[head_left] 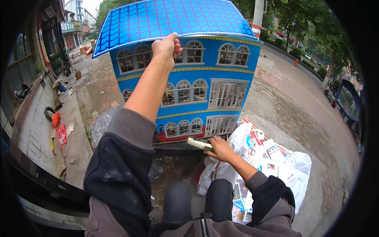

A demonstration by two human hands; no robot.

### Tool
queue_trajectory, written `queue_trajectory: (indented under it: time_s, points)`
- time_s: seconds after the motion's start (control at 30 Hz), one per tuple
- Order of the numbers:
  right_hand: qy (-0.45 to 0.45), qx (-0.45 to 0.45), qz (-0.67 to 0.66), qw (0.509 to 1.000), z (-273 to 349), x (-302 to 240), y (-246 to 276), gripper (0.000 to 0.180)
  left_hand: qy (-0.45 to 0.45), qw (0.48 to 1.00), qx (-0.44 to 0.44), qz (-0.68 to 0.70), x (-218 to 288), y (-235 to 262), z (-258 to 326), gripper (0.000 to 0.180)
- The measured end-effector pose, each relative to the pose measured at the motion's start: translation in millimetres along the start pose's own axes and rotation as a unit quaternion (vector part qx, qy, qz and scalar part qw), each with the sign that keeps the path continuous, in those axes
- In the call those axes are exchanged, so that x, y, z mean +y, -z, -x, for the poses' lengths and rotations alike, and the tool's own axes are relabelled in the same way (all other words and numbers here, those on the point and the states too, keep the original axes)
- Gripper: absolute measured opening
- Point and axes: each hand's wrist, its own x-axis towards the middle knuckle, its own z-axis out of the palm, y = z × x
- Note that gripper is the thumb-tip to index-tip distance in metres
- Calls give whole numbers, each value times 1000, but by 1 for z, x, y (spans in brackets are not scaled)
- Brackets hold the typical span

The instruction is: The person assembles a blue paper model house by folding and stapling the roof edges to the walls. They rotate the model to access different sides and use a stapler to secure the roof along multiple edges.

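A blue model house (185, 89) with printed arched windows stands in front of me. On top of it lies a bright blue tiled roof panel (169, 21). My left hand (167, 48) reaches up and pinches the panel's front edge, fingers closed. Low at the house's base, my right hand (222, 149) is curled over the end of a cream-coloured elongated hand tool (199, 143); its exact kind is unclear. The tool lies near the dark ledge (173, 150) under the house, and part of the right fingers' grip is hidden.
White plastic sheeting (302, 173) with printed cut sheets (272, 152) lies at my right. A tiled low wall (33, 114) runs along the left, with red scraps (61, 132) beside it. A pole (257, 17) and parked vehicle (349, 100) stand farther off.
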Motion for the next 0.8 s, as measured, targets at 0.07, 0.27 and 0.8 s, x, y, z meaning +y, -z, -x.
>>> queue_trajectory:
  time_s: [0.07, 0.27, 0.8]
  points:
    - [31, -4, 41, 999, 5, 22, -27, 60, -1, 1000, 6, -7, -1, 0, -2, 17]
    - [107, 22, 96, 989, -18, 68, -65, 62, -18, 1000, 5, 2, -7, 1, -10, 16]
    - [-145, 449, -408, 781, -118, 118, 263, 41, -52, 994, -93, 10, -14, 25, -9, 17]
